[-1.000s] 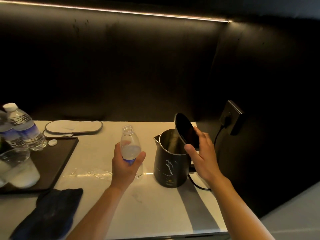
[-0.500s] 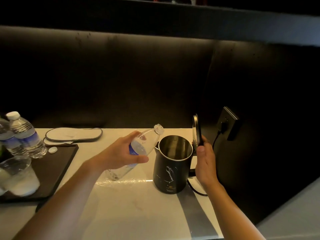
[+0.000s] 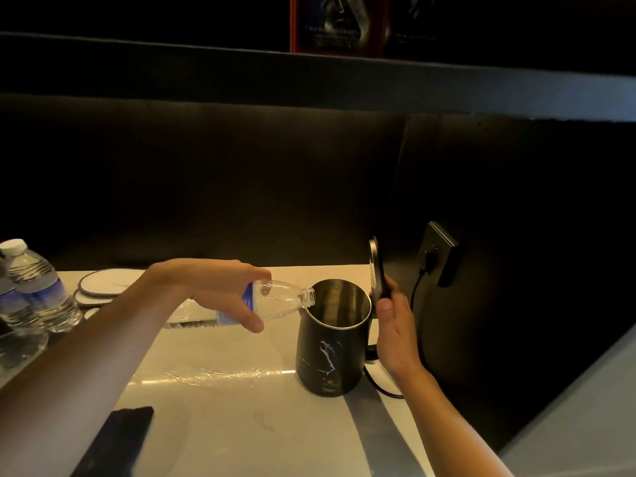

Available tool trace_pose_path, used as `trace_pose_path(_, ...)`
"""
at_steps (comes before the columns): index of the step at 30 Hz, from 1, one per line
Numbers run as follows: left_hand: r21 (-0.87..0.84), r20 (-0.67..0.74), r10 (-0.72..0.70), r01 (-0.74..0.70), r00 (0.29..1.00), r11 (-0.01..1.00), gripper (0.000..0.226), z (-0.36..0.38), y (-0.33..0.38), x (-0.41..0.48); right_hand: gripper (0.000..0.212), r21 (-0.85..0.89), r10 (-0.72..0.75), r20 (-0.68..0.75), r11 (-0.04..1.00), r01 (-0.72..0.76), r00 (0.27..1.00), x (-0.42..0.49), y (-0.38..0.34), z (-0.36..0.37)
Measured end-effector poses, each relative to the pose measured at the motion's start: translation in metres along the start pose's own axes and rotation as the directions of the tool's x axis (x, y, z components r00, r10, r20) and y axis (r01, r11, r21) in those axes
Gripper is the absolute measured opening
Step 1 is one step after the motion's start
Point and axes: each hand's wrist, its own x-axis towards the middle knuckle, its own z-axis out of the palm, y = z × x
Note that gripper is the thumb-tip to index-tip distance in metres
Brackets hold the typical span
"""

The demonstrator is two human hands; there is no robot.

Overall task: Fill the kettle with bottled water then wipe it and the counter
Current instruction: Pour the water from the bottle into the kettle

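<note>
A black kettle [image 3: 327,359] with white marbling stands on the pale counter [image 3: 241,425], its steel inside showing. My left hand [image 3: 213,290] grips an uncapped clear water bottle [image 3: 278,301], tipped nearly flat with its mouth just over the kettle's left rim. My right hand [image 3: 395,325] holds the kettle's hinged lid [image 3: 377,270] upright at the right side. A dark cloth [image 3: 117,438] lies at the counter's front left, partly hidden by my left forearm.
Two sealed water bottles [image 3: 38,287] stand at the far left beside a clear plastic cup [image 3: 20,346]. A flat oval coaster [image 3: 106,280] lies behind my left arm. The kettle's cord [image 3: 416,290] runs to a wall socket [image 3: 442,253]. A dark shelf overhangs above.
My left hand has lifted the bottle from upright to nearly horizontal and brought its mouth over the kettle's rim. My right hand swung the lid fully upright.
</note>
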Motion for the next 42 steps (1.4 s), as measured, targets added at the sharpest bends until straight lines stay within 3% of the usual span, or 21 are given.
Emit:
trace_pose_path(6,0.131,0.037,-0.066,0.061,0.997,0.989,0.089,-0.018,0.009,0.004,0.068,-0.016,-0.007,-0.002,1.000,0.006,1.000,0.001,0.006,0.000)
trace_pose_path(14,0.223,0.030,-0.131,0.121,0.991,0.967,0.089,-0.038,0.031,0.008,0.072,-0.004,0.003,0.017,1.000,-0.003,1.000,0.002,0.004,-0.001)
trace_pose_path(28,0.238,0.056,-0.196,0.178,0.979,0.955,0.086,-0.052,0.043,0.015,0.055,0.027,0.003,0.029,1.000,-0.004,1.000,-0.002,-0.005,-0.003)
trace_pose_path(33,0.245,0.054,-0.198,0.179,0.979,0.953,0.087,-0.057,0.045,0.016,0.072,0.029,0.003,0.028,1.000,-0.003,1.000,-0.002,-0.004,-0.003)
trace_pose_path(42,0.258,0.060,-0.182,0.161,0.981,0.953,0.079,-0.063,0.050,0.016,0.047,0.033,-0.002,0.039,0.999,0.000,0.999,-0.003,-0.007,-0.002)
